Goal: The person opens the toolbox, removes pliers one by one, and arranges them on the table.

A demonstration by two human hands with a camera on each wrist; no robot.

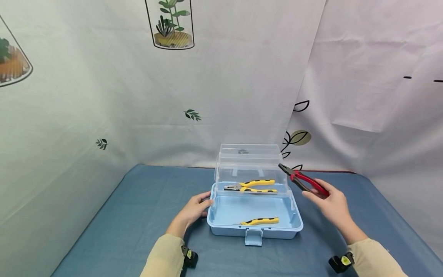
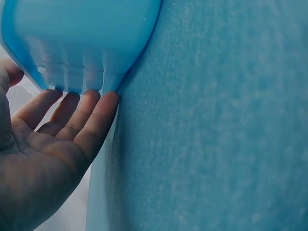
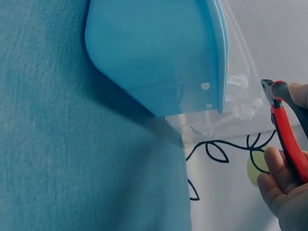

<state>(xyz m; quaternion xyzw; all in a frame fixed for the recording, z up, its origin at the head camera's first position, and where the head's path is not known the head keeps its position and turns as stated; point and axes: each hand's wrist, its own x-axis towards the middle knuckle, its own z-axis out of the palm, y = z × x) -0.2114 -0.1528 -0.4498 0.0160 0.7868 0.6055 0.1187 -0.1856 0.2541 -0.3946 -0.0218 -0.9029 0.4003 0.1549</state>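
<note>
Red-black pliers: the red-black pliers (image 1: 297,176) are hanging in the air near the box's far right corner, in front of the back wall's leaf print in the right wrist view.
Pointing: the jaws are facing far left; the handles are running back toward the near right, so the long axis is lying diagonally, with the two handles spreading apart.
Right hand: the right hand (image 1: 330,202) is clamping the pliers by their handles, the fingers and thumb closing around them.
Left hand: the left hand (image 1: 194,209) is gripping the blue box (image 1: 254,209) at its left end, the thumb pressing the rim and the fingertips touching the outer wall.
Clear lid: the clear lid (image 1: 256,148) is standing raised along the box's far edge.
Yellow-black pliers: the far yellow-black pliers (image 1: 257,182) are lying lengthwise across the box behind the lid, jaws pointing left; a near yellow-black handle (image 1: 259,221) is resting just behind the near wall, partly hidden.
Latch: the latch (image 1: 253,237) is hanging off the near edge.
Room: the blue cloth (image 1: 166,192) is stretching broadly left of the box, and a bare strip of box floor is lying between the yellow tools.
</note>
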